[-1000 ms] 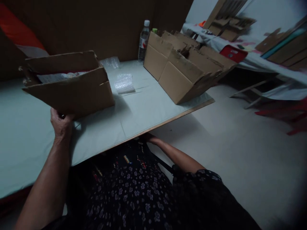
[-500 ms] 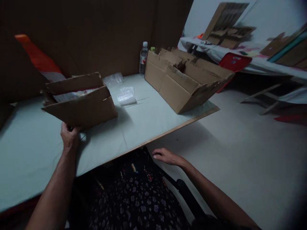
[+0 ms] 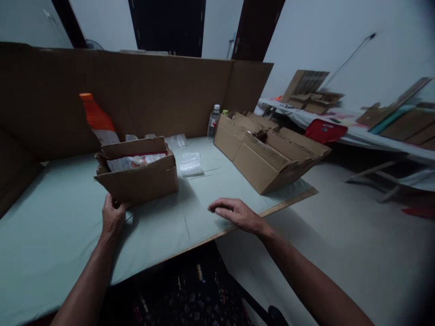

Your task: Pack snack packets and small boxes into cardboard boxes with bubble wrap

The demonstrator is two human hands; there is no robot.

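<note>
My left hand [image 3: 113, 216] grips the near lower edge of a small open cardboard box [image 3: 139, 176] that rests tilted on the pale green table [image 3: 50, 226]. White packets show inside the box. My right hand [image 3: 234, 213] hovers palm down over the table's front edge, fingers stretched out and holding nothing. A bubble-wrap packet [image 3: 190, 164] lies just right of the box.
Large open cardboard boxes [image 3: 268, 151] sit at the table's right end. A water bottle [image 3: 213, 121] stands behind them, an orange bottle [image 3: 97, 120] at the back left. A tall cardboard screen [image 3: 142, 90] backs the table. Another table with cardboard pieces [image 3: 356, 124] stands farther right.
My right hand rose from under the table edge to above the tabletop. The view tilted upward. My left hand kept its grip on the small box.
</note>
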